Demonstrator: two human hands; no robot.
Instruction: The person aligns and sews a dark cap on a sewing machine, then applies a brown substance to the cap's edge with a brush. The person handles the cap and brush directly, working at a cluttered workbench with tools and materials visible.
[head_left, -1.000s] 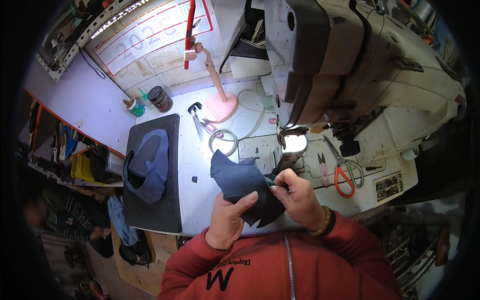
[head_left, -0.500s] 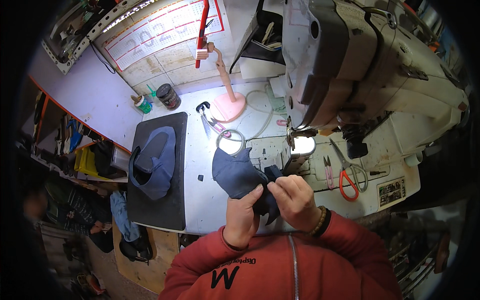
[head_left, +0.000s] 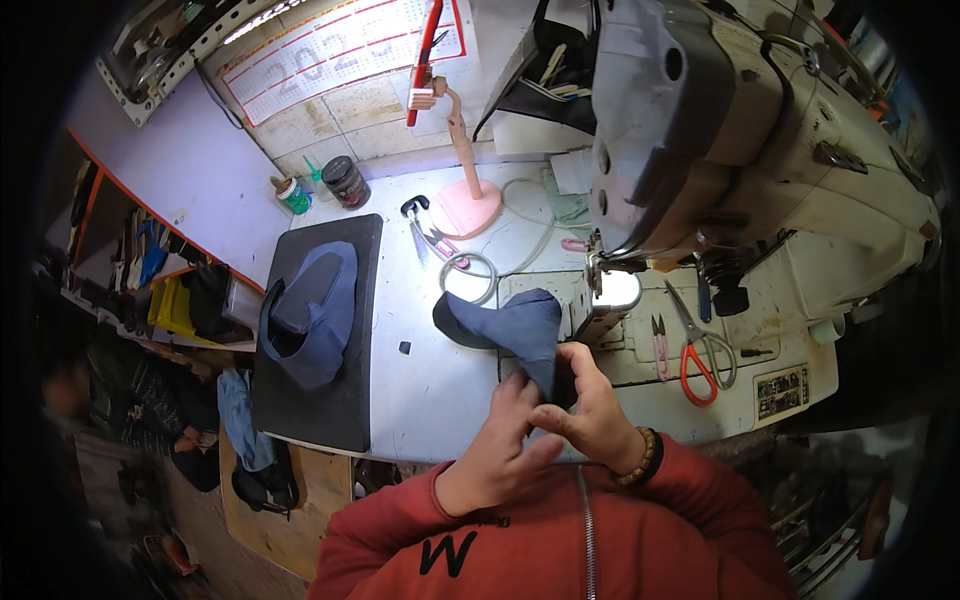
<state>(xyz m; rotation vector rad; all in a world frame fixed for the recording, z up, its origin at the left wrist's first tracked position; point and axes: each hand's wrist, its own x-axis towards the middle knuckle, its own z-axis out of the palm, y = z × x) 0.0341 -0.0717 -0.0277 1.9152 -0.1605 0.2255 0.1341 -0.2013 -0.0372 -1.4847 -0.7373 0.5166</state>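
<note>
A limp dark blue piece, which looks like a shoe upper [head_left: 525,325], is held over the front of the white table, just left of the sewing machine's post. My right hand [head_left: 592,405] grips its lower right edge, thumb in front and fingers behind. Against its lower left edge rests my left hand [head_left: 500,440], somewhat blurred, with thumb and fingers apart. Part of the upper's lower end is hidden behind my hands. A second blue upper [head_left: 325,340], curved into a loop, lies on a black board [head_left: 345,425] to the left.
The sewing machine [head_left: 690,130] looms at the right, its post [head_left: 603,300] close to my right hand. Red-handled scissors [head_left: 697,370] and pink thread snips [head_left: 660,350] lie beside it. Behind are a pink lamp stand [head_left: 465,208], a clear ring [head_left: 468,280] and a dark jar [head_left: 346,182].
The held upper has been turned and opened out, its wide part now facing up and right. My left hand has loosened and slid lower; my right has shifted its grip. The view tilted slightly.
</note>
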